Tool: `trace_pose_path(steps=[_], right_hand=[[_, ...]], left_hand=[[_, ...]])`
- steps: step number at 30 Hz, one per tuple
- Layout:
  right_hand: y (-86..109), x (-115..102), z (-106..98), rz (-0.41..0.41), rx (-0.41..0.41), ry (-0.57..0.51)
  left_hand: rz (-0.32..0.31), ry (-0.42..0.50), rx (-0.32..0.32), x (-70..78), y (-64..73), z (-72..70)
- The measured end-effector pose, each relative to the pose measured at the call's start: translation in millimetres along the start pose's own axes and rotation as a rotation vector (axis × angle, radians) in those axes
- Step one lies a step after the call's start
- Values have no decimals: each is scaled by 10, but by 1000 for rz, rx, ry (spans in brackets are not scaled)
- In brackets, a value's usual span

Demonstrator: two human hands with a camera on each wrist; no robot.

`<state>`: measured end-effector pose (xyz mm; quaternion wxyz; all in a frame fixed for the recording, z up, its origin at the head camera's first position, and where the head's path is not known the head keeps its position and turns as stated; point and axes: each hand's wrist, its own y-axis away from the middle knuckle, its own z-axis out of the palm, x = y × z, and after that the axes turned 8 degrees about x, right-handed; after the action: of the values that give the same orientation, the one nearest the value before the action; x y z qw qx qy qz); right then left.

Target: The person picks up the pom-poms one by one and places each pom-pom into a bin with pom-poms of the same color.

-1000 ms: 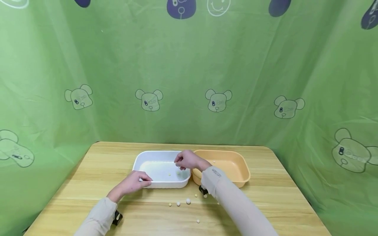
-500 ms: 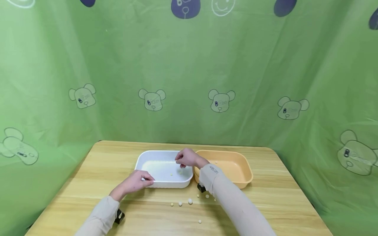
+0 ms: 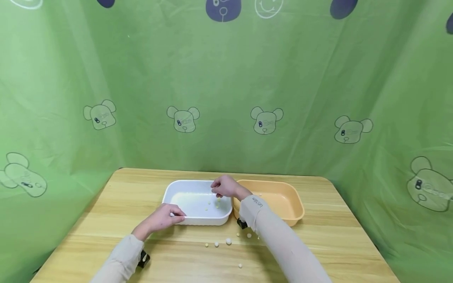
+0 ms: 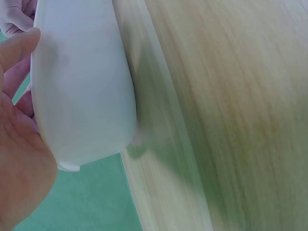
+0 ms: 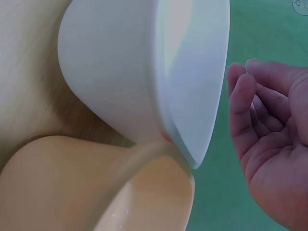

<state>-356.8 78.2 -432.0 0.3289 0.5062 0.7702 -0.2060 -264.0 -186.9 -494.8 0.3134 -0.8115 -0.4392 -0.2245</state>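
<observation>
In the head view, my left hand (image 3: pixel 164 217) grips the near-left rim of a white plastic basin (image 3: pixel 198 221). The left wrist view shows its thumb (image 4: pixel 24 48) on the outer wall and its other fingers behind the rim. Over the basin's right end hovers my right hand (image 3: pixel 225 186), apart from the rim. Its thumb and curled fingertips come close together in the right wrist view; whether something small sits between them is hidden. Several tiny pale yellow balls (image 3: pixel 217 206) show below it, inside the basin or in the air above its floor.
An orange basin (image 3: pixel 297 214) stands against the white one's right side, with a tiny pale ball (image 3: pixel 260 194) inside. Several small white and yellow balls, including a larger white ball (image 3: pixel 228 241), lie on the wooden table (image 3: pixel 177 259). A green curtain (image 3: pixel 219 149) hangs behind.
More tiny yellow balls have appeared beneath my right hand, which has risen slightly. My left hand keeps its grip on the rim. The whole head view has shifted a little.
</observation>
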Motion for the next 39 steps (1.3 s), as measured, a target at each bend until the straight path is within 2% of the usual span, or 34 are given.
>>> trace_pose_path(steps=[6,10,20,29,34,39], right_hand=[[39,2,-22,-5,-1,4],[115,13,-33,-38,-8,-4],[479,25,-237,-159,-1,79],[728,164,-272,-277,40,117],[890,249,-239,-278,47,112],[1034,338,-219,-303,71,197]], left_hand=[[16,-4,-4,-25,-7,22],[13,-8,-4,-17,-2,28],[23,4,8,42,13,3],[35,-1,14,35,35,-5],[20,-7,11,13,37,21],[15,-5,6,15,24,14]])
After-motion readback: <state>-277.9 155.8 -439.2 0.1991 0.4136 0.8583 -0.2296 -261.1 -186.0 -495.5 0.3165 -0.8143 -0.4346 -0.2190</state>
